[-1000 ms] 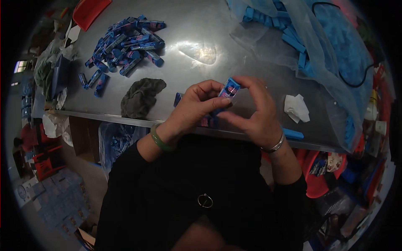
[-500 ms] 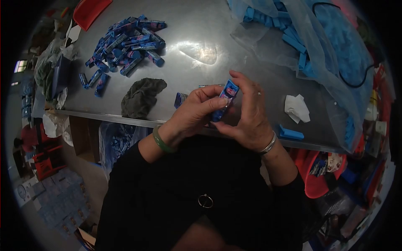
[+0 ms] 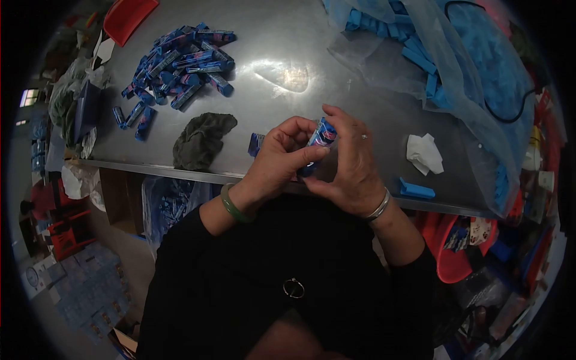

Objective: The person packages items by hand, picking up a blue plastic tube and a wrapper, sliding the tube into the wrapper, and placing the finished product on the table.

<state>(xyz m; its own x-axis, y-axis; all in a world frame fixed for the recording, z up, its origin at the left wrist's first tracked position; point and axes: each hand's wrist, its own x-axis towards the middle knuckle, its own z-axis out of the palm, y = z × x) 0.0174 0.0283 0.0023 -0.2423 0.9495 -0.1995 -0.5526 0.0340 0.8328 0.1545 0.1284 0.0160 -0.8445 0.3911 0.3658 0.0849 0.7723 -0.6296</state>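
Observation:
In the head view, a small blue printed packet (image 3: 321, 137), slim and box-like, is held upright at a tilt above the table's near edge. My left hand (image 3: 282, 153) grips it, thumb across its front and fingers curled behind. On its other side, my right hand (image 3: 355, 159) curves around it, with the thumb by the lower end and the fingers along the upper end and side. Beside my left hand, another blue packet (image 3: 256, 144) lies on the metal table, partly hidden. A dark crumpled cloth (image 3: 203, 141) rests further left.
A pile of blue packets (image 3: 183, 63) lies at the back left, near a red tray (image 3: 129, 19). At right are a clear plastic bag (image 3: 474, 102) of plain blue pieces, a crumpled white tissue (image 3: 425, 154) and one blue piece (image 3: 417, 189). A red basin (image 3: 450, 264) stands below the edge.
The packet has tipped and shifted slightly left between my hands, with its printed face turned. Both hands have moved a little left along with it.

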